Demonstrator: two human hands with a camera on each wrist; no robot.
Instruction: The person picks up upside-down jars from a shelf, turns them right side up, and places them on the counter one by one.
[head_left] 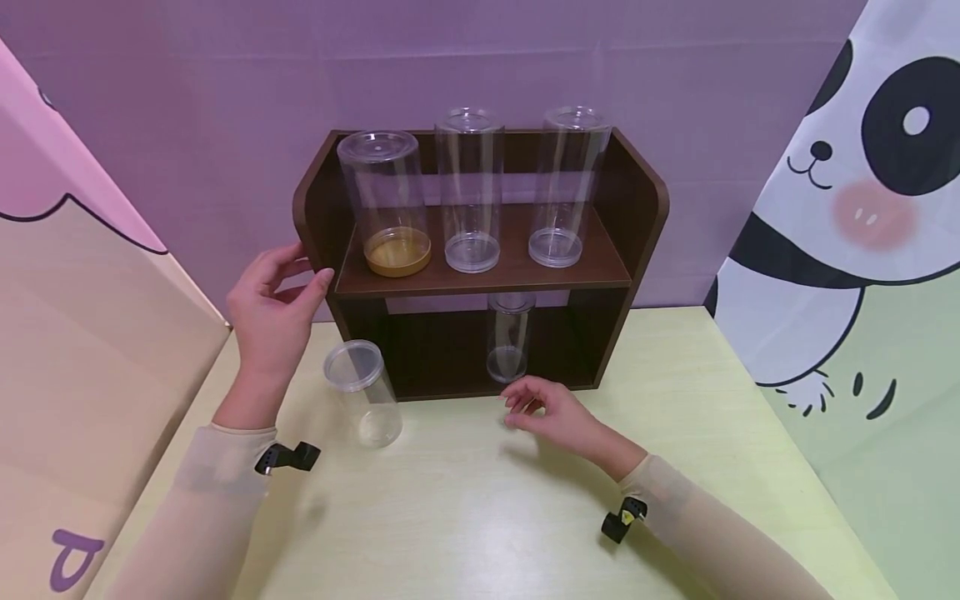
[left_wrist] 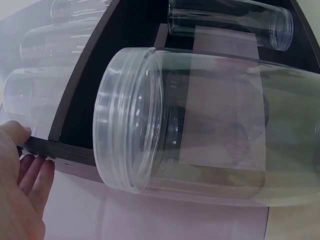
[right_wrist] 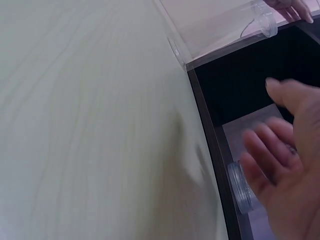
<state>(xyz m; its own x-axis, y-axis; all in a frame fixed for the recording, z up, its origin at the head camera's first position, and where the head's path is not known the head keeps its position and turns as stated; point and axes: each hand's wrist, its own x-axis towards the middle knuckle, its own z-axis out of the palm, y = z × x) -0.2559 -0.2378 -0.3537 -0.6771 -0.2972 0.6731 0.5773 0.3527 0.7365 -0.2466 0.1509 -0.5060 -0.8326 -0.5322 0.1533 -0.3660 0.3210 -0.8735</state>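
Note:
A dark brown two-tier shelf (head_left: 641, 200) stands at the back of the table. My left hand (head_left: 270, 308) grips its left side panel, the thumb on the front edge and the fingers round the outer side. In the left wrist view a clear jar (left_wrist: 215, 125) with a translucent lid fills the middle; it stands on the table by the shelf's lower left corner. Before the lower tier, my right hand (head_left: 551, 412) is held with loosely bent fingers and nothing in them. A smaller clear jar (head_left: 510, 333) stands on that tier, just beyond the right fingertips.
On the upper tier stand a wide clear jar (head_left: 382, 183) with a gold base and two tall clear jars (head_left: 470, 183). A purple cloth (head_left: 225, 108) hangs behind the shelf. Printed panels (head_left: 855, 250) flank the pale wooden table (head_left: 465, 517).

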